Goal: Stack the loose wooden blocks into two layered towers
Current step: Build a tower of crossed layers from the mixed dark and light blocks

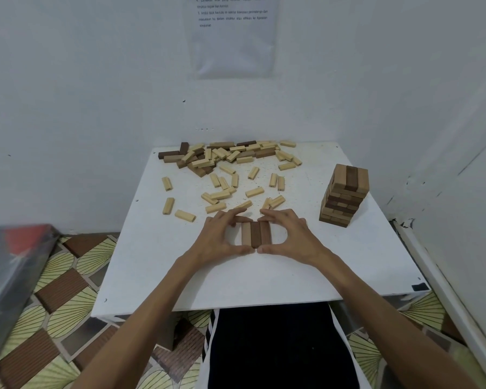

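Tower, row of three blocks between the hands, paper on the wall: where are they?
Tower (pixel 351 178): head view, dark middle block of its top layer.
Row (pixel 255 234): head view, its middle dark block.
Paper (pixel 233 46): head view, blank middle of the sheet.

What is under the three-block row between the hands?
Only the white square table shows under the row of three wooden blocks, one light, two dark brown. The left hand and right hand pinch its ends, so fingers cover the far edge.

Pale and dark brown blocks (pixel 254 234), white table (pixel 236 282), leaf-patterned floor (pixel 68 290).
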The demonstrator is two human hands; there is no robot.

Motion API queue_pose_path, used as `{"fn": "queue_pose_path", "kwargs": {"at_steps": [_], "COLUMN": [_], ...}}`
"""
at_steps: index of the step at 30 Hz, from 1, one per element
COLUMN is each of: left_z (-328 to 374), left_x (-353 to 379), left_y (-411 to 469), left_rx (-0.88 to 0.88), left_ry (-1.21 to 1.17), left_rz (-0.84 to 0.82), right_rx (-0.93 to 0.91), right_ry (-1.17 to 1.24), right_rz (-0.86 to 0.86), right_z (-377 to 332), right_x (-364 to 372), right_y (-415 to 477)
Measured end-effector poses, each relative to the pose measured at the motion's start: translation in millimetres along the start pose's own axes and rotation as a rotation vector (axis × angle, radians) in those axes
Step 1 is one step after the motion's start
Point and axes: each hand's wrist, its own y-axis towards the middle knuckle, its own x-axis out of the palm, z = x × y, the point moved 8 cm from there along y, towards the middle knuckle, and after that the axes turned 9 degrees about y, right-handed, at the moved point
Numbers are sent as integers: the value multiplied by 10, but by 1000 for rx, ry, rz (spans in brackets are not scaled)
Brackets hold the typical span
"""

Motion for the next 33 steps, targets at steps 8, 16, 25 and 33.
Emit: {"fn": "queue_pose_path", "kwargs": {"at_steps": [8,16,25,33], "left_z": [64,95,549,1115], "left_x": [-4,-138,-617,-905], "left_y": [12,113,557,966], "left_rx": [-12,-27,52,162], "left_ry": [-3,-175,-220,-186], "left_rz": [43,37,3,-20], "right_rx": [-5,14,-19,-53], "right_ry": [13,89,49,28], "right_rz": [-9,24,127,268], "right_z": [-21,-145,-644,-925], "right_x": [21,-133,-827,-1452], "right_y": [1,13,87,18]}}
